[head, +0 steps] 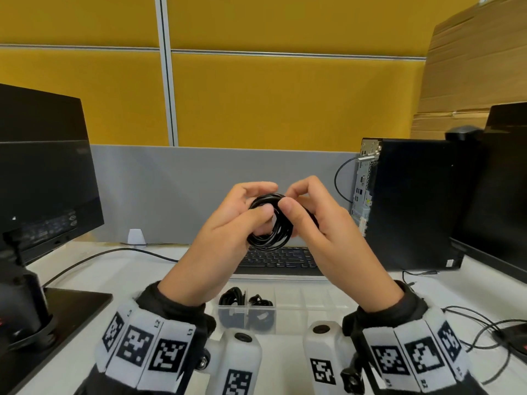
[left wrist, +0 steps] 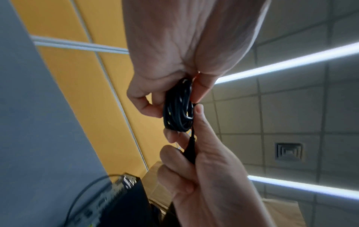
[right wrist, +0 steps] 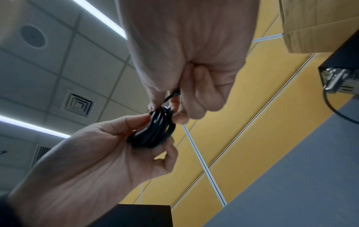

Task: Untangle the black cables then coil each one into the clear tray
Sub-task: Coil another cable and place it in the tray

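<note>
A black cable wound into a small coil (head: 271, 226) is held up in front of me, above the keyboard. My left hand (head: 266, 199) grips the coil between thumb and curled fingers; in the left wrist view the coil (left wrist: 177, 107) sits edge-on in that hand (left wrist: 174, 99). My right hand (head: 286, 199) pinches the coil's upper edge and holds the cable's loose end (right wrist: 172, 93) in its curled fingers (right wrist: 196, 95). The clear tray (head: 302, 309) lies on the desk below, with two coiled black cables (head: 232, 297) (head: 261, 302) in its left compartments.
A black keyboard (head: 279, 259) lies behind the tray. A monitor (head: 42, 172) on its stand fills the left side. On the right stand a black computer tower (head: 410, 201) and a second monitor (head: 502, 181), with thin cables (head: 479, 334) on the white desk nearby.
</note>
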`<control>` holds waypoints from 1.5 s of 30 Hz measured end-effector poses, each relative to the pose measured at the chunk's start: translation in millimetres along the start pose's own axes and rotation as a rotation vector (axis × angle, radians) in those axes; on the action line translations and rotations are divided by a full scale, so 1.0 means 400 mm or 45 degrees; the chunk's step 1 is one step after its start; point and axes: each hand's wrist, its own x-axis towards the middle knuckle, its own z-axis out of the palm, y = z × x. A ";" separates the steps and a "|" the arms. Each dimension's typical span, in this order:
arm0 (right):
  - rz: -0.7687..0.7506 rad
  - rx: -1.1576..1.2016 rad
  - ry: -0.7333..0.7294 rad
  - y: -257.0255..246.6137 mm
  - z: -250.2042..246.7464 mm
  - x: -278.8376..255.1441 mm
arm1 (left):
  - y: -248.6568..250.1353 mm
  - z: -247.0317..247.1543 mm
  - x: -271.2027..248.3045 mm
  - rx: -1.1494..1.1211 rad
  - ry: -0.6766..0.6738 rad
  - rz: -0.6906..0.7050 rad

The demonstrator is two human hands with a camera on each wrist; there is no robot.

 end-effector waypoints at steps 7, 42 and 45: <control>-0.044 -0.173 0.132 0.018 -0.012 0.001 | -0.014 0.015 0.001 -0.283 0.111 0.030; 0.734 1.398 0.205 0.044 0.020 0.019 | -0.064 0.028 -0.003 0.330 0.184 0.325; 0.770 1.458 0.186 0.047 0.018 0.016 | -0.068 0.021 -0.004 0.263 0.170 0.249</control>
